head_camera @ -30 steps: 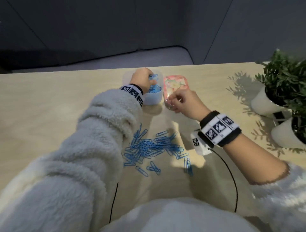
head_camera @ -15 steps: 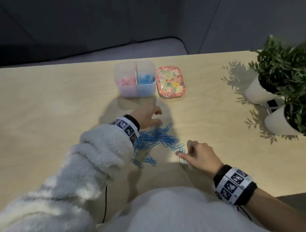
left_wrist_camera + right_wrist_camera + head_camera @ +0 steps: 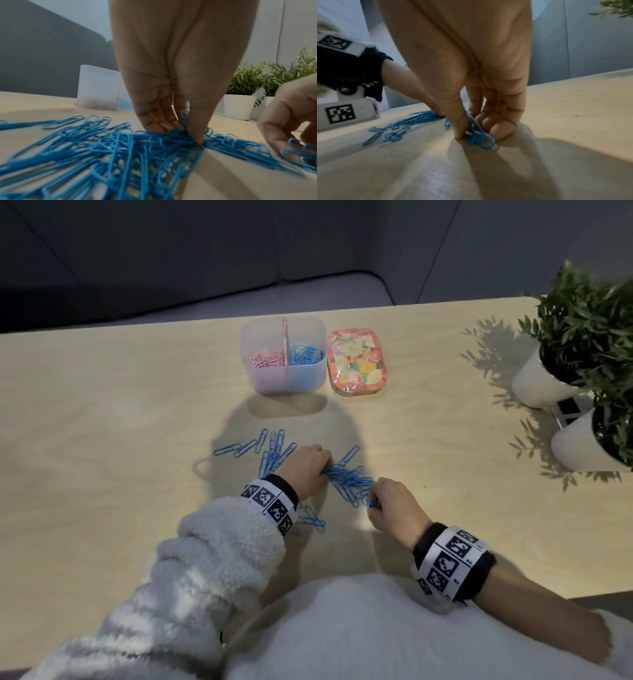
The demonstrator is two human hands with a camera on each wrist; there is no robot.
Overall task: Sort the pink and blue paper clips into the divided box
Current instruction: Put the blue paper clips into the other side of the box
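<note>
Blue paper clips point(image 3: 346, 479) lie heaped and scattered on the wooden table point(image 3: 102, 440) in front of the seated person, both hands working the pile at once. The left hand point(image 3: 305, 470) pinches a tangled bunch at the heap's centre, thumb point(image 3: 197, 129) pressed against the fingers, while the right hand point(image 3: 394, 508) pinches a smaller cluster point(image 3: 477, 135) against the tabletop at the pile's four o'clock edge. More strays fan out toward ten o'clock, with a few behind the left wrist at seven o'clock. The divided box point(image 3: 284, 378) stands at twelve o'clock from the heap, well apart, pink clips point(image 3: 267, 361) in its left compartment and blue ones in its right; no pink clips show on the table, so the sorting looks nearly down to blues alone. The carry ahead runs straight away from the body, and the left hand sits slightly nearer the box. A patterned lid point(image 3: 358, 361) lies just beside it at three o'clock, with potted plants point(image 3: 582, 320) further right.
</note>
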